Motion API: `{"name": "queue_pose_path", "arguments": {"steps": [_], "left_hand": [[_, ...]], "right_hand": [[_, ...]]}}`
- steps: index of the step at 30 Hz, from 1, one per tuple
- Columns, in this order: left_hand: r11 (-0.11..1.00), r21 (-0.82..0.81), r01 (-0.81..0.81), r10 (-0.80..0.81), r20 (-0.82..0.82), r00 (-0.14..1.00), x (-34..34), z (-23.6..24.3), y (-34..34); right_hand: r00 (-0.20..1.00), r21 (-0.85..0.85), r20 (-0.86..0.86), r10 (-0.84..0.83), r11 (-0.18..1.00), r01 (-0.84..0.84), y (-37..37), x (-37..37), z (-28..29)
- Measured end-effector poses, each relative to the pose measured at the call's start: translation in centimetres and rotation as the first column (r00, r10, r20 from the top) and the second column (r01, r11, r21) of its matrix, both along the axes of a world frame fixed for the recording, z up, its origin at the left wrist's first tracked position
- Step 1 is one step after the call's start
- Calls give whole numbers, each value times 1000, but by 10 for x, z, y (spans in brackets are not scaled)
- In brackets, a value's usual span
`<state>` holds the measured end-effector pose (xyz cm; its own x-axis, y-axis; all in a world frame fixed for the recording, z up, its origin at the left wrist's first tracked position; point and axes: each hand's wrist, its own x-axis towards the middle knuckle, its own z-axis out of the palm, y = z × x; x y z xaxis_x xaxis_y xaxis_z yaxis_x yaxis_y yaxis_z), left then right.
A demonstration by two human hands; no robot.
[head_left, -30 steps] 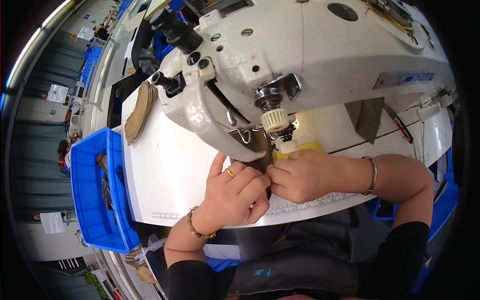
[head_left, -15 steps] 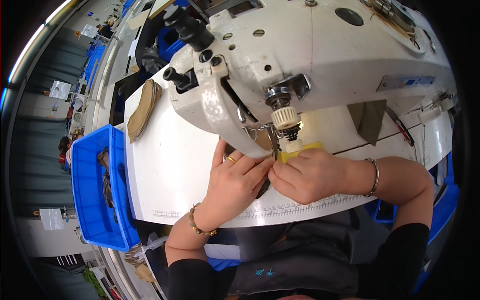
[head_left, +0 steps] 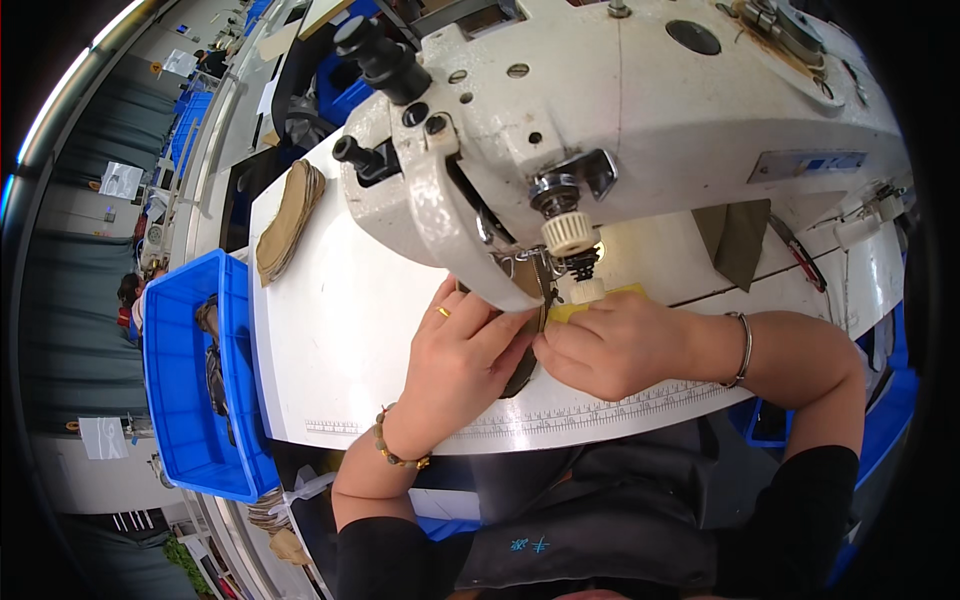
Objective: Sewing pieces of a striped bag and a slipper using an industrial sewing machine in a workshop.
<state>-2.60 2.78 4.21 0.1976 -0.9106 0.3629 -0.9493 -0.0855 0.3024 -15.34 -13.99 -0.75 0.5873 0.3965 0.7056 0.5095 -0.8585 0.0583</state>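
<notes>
Nearest is the person's dark apron, and over it two bare forearms reach forward, a beaded bracelet on the left wrist and a metal bangle on the right. The left hand, with a gold ring, lies over the left side of a brown piece, its fingers bent and close together; their tips are partly hidden, so whether they pinch the piece I cannot tell. The right hand has its fingers curled and pressed together at the piece's right edge, and their grip is likewise hidden. The brown piece rests on the white table between the hands, its long axis running away from the person and leaning slightly right, the rounded near end toward the printed ruler, the far end passing under the head of the sewing machine. A bit of yellow shows just beyond the right hand. Farther right lie an olive piece and red-and-black snips; to the left are a blue bin and a stack of tan pieces, with grey-green curtains well behind
</notes>
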Motion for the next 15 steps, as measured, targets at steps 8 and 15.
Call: {"name": "queue_pose_path", "arguments": {"steps": [8,15], "left_hand": [[999,-2,-49,48,-92,995,6,-3,0],[994,-5,-105,103,-130,986,10,1,3]], "right_hand": [[998,2,-43,-39,999,40,-1,7,0],[983,-23,-152,101,994,-105,-5,3,-1]]}}
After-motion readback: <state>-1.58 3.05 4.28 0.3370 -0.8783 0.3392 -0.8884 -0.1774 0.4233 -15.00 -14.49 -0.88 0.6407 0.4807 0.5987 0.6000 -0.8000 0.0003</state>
